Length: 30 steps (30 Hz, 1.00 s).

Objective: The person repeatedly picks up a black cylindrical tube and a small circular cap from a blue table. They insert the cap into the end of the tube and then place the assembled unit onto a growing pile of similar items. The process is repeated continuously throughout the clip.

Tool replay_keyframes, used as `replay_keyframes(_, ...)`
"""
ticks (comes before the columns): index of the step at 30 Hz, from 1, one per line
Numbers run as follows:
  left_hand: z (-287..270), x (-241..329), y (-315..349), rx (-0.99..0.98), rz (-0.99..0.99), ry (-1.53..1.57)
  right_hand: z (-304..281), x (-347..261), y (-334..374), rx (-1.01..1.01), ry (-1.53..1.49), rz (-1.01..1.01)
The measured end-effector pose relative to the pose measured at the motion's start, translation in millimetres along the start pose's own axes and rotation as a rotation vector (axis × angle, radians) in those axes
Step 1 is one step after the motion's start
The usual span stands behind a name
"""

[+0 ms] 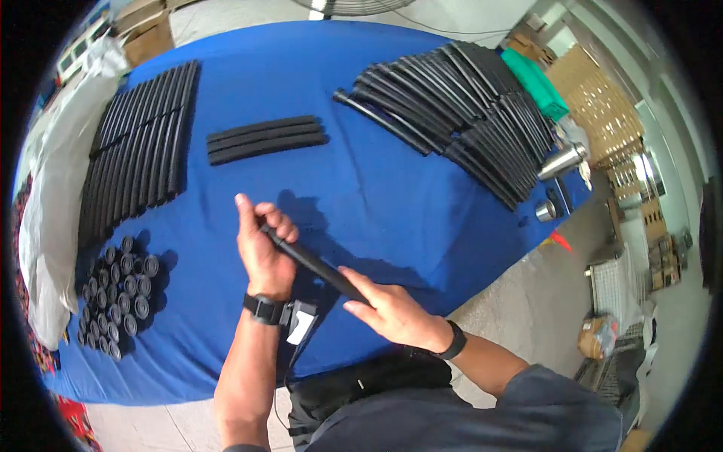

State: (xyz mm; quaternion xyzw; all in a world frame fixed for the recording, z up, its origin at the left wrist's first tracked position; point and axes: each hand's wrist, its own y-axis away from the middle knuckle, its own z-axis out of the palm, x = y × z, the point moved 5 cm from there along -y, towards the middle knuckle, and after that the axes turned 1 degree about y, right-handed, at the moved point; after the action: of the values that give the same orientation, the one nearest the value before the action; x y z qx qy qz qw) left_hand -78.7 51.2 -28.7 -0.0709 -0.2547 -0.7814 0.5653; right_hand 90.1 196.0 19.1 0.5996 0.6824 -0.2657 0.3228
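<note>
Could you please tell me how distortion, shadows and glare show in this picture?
Head view: black fisheye corners, and the far edge of the blue cloth looks bowed; head view: dark shadows on that cloth beside the left hand and black tube; head view: bright glints on the silver cylinder.

Worn on my head, the wide fisheye camera looked forward and steeply down from just above the near edge of the blue tablecloth (263,75), seeing past its far edge.
</note>
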Motion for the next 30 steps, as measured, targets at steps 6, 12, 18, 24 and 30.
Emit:
replay_keyframes(6,0,-2,-2,0.004,-0.037,0.031,0,0,4,0.071,0.036,-0.096)
replay_keyframes(12,7,0,-1,-0.069,-0.020,-0.059,-1,11,0,0.011,-0.128,-0.006)
replay_keyframes(18,24,-4,0,-0.284,0.180,-0.553,-21,11,13,-0.388,-1.254,0.504)
replay_keyframes(24,21,-10,3,-0.248,0.122,-0.700,-8,17,25,-0.382,-1.315,0.553)
replay_keyframes(30,16,-4,1,-0.201,0.189,-0.800,-24,8,19,0.111,0.150,-0.044)
